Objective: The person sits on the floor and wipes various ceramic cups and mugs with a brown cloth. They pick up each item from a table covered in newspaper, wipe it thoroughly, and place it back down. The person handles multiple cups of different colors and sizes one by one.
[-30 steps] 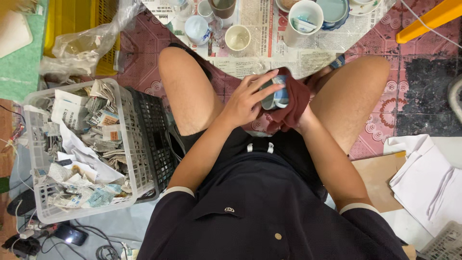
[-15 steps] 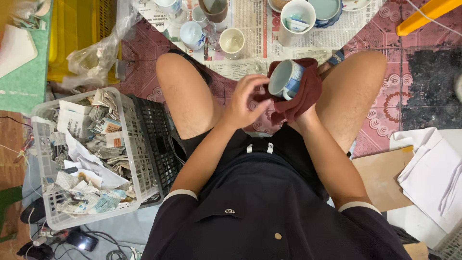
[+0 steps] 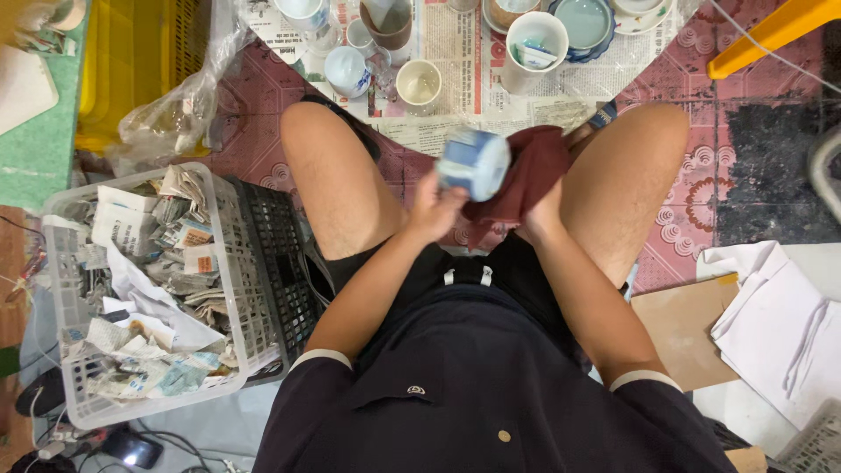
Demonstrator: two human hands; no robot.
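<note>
I sit with knees apart and hold a small blue-and-white ceramic cup [image 3: 474, 163] between them. My left hand [image 3: 435, 208] grips the cup from below; the cup is blurred. My right hand [image 3: 541, 216] is mostly wrapped in a dark red cloth [image 3: 526, 175] that presses against the cup's right side. On the newspaper [image 3: 455, 66] spread on the floor ahead stand several cups and bowls, among them a cream cup [image 3: 419, 84] and a tall white cup [image 3: 534, 39].
A white plastic basket [image 3: 66, 385] full of crumpled newspaper stands at my left, with a black crate [image 3: 280, 263] beside it. A yellow crate [image 3: 144, 61] and a clear plastic bag [image 3: 184, 109] lie at the far left. Cardboard [image 3: 683, 328] and white paper [image 3: 780, 333] lie at my right.
The cup has turned in my hands and shifted left, its opening no longer facing up. The red cloth has moved from under the cup to its right side.
</note>
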